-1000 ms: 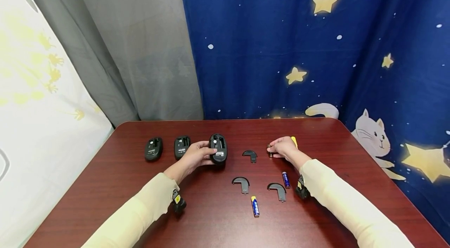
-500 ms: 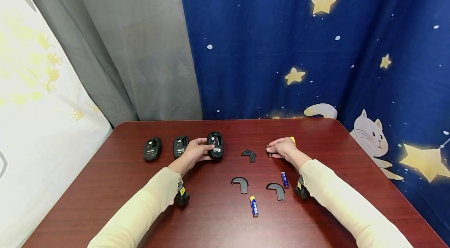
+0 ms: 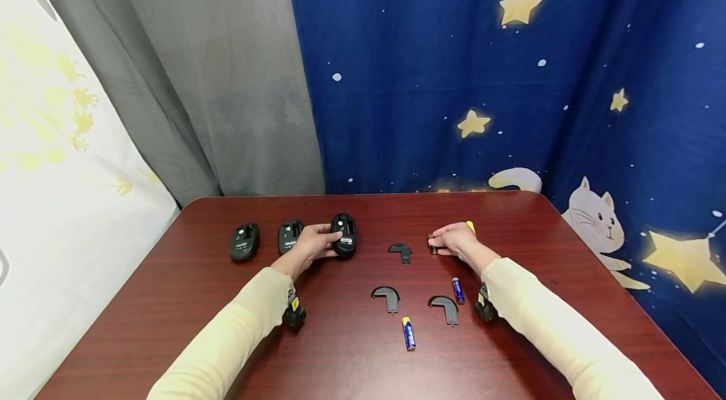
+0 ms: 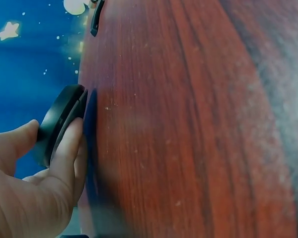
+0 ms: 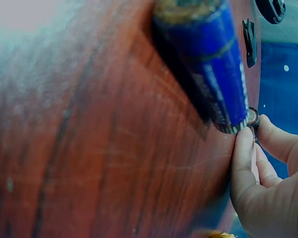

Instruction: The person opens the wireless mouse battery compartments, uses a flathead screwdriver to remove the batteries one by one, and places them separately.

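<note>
My left hand [image 3: 309, 244] grips a black computer mouse [image 3: 345, 235] by its side, underside turned toward me and battery slot uncovered. In the left wrist view the thumb is on one side of the mouse [image 4: 59, 121] and the fingers on the other, just off the table. Farther right, my right hand [image 3: 457, 240] pinches a small dark battery [image 3: 433, 244] between thumb and fingers, close to the tabletop. Its round end [image 5: 253, 117] shows in the right wrist view; the fingers hide the rest. A blue battery [image 5: 203, 64] lies large in front of that camera.
Two more upturned mice [image 3: 244, 242] lie at left, slots uncovered. Between the hands is a grey battery cover [image 3: 401, 251]; nearer lie a second cover [image 3: 387, 298] and a third cover [image 3: 445, 308]. A blue-yellow battery [image 3: 408, 334] lies closest. Something yellow [image 3: 471, 227] peeks from behind the right hand.
The left hand has drawn the mouse slightly left and turned it a little. Still pinching the small battery, the right hand stays almost in place. The head view has shifted slightly.
</note>
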